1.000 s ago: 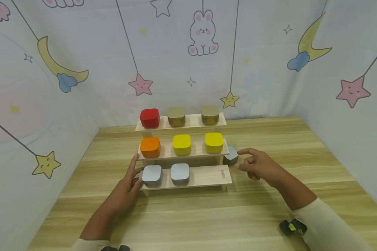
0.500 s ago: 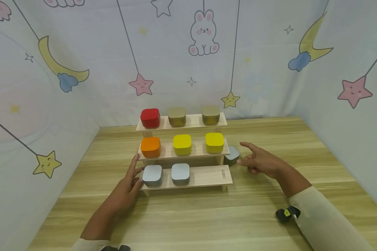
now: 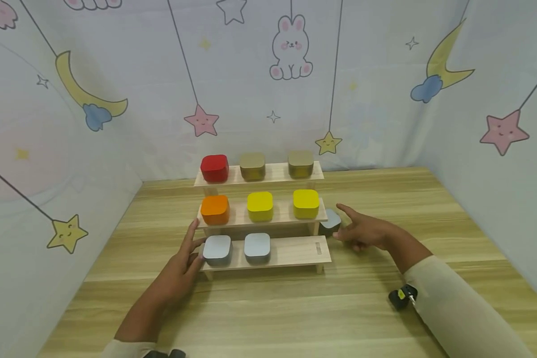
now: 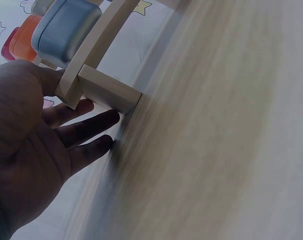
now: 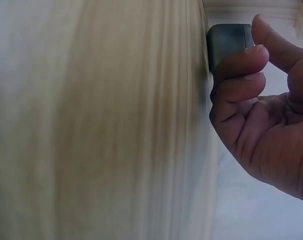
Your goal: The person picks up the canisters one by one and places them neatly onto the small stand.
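A three-tier wooden stand [image 3: 291, 251] is on the table. My left hand [image 3: 181, 268] rests against its left end, index fingertip at the middle tier and thumb at the front tier. In the left wrist view the other fingers stretch past the stand's leg [image 4: 109, 90]. Two grey rounded-square boxes [image 3: 257, 246] sit on the front tier. Another grey box [image 3: 332, 220] lies on the table by the stand's right end, partly hidden by the middle tier. My right hand [image 3: 364, 232] is at that box, index and thumb spread beside it, the other fingers bent.
On the middle tier are an orange box [image 3: 215, 209] and two yellow boxes [image 3: 260, 206]. A red box [image 3: 215, 168] and two olive-gold boxes [image 3: 252, 166] occupy the top tier. A printed curtain [image 3: 232, 74] hangs behind the wooden tabletop [image 3: 268, 313].
My right hand drew slightly back from the loose grey box, its index and thumb spreading, then came in close to it again. The left hand has stayed at the stand's end.
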`<state>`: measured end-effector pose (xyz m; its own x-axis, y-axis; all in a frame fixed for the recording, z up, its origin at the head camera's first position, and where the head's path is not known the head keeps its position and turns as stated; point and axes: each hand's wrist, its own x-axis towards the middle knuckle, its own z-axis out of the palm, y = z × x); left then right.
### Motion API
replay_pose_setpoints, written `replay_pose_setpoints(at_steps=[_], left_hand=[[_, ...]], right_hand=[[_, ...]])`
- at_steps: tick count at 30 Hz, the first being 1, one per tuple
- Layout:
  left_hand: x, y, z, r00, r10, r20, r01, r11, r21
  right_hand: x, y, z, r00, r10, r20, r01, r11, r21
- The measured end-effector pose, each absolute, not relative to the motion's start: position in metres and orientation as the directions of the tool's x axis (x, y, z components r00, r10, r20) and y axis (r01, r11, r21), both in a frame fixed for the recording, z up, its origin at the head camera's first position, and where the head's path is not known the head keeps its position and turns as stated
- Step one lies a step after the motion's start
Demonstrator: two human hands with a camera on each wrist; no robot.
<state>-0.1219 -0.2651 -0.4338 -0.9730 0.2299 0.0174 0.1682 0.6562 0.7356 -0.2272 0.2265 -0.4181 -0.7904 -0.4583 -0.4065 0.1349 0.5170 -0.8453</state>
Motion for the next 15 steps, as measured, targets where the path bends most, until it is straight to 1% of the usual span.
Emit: replay_pose_setpoints(at_steps=[4,15], left_hand=[[-0.122,-0.265,-0.434,-0.974,0.225,0.015,0.164,0.659,0.734],[-0.123,-0.266,-0.436,-0.976,0.219,0.004,0.153,0.667,0.729]], right_hand=[[-0.229,0.221,-0.419,-0.779,-0.461,-0.424,0.124,0.549,-0.826],[-0.237,0.213,-0.422,-0.795,-0.414,-0.444,0.126,0.603,-0.788]])
